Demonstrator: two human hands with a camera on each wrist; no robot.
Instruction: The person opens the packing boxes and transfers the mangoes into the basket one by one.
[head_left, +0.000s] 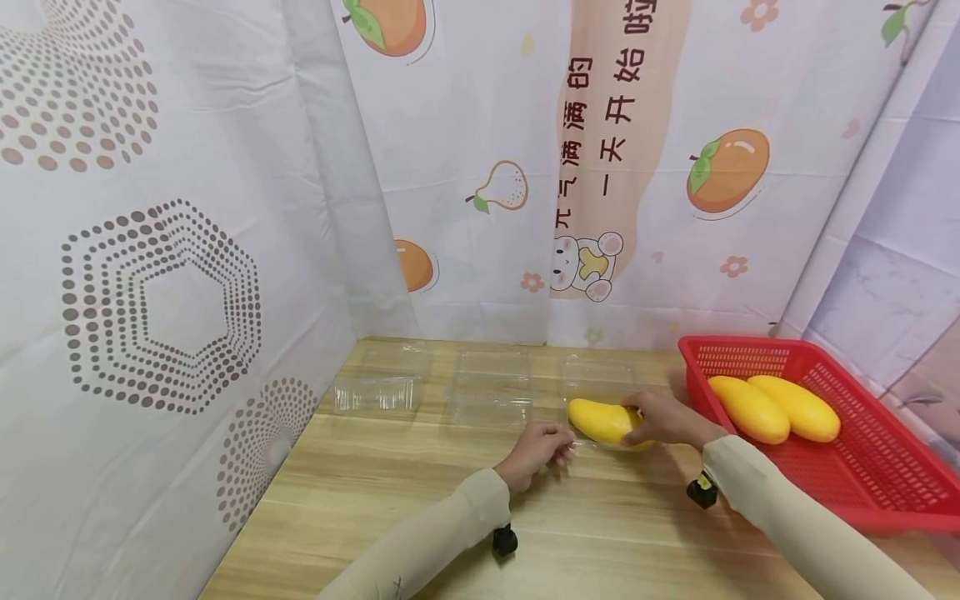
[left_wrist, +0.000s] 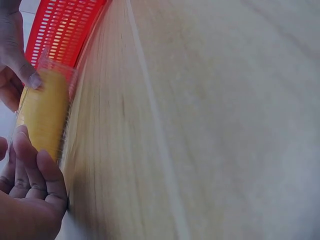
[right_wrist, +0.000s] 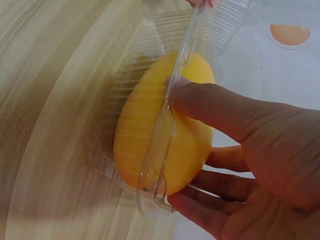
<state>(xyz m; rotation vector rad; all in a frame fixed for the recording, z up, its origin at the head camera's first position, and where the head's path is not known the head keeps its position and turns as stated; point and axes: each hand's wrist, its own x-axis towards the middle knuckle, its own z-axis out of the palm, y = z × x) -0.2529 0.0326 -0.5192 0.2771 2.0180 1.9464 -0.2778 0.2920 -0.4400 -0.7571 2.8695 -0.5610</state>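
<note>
A yellow mango (head_left: 596, 419) lies in a clear plastic box (right_wrist: 150, 172) at the right of the row on the table. My right hand (head_left: 663, 418) grips the mango's right end. In the right wrist view, the thumb (right_wrist: 200, 97) presses on its top side while the other fingers curl beneath. At the box's left end, my left hand (head_left: 534, 457) pinches the rim with curled fingers. From the left wrist, the left hand (left_wrist: 32, 200) appears close to the near end of the mango (left_wrist: 45, 112), seen through the ribbed box wall.
Two more clear boxes, one in the middle (head_left: 491, 387) and one at the left (head_left: 375, 393), stand with lids raised along the table's back. A red basket (head_left: 862, 492) at the right holds two mangoes (head_left: 795, 408). Printed curtains (head_left: 480, 317) hang behind the wooden table (head_left: 420, 475).
</note>
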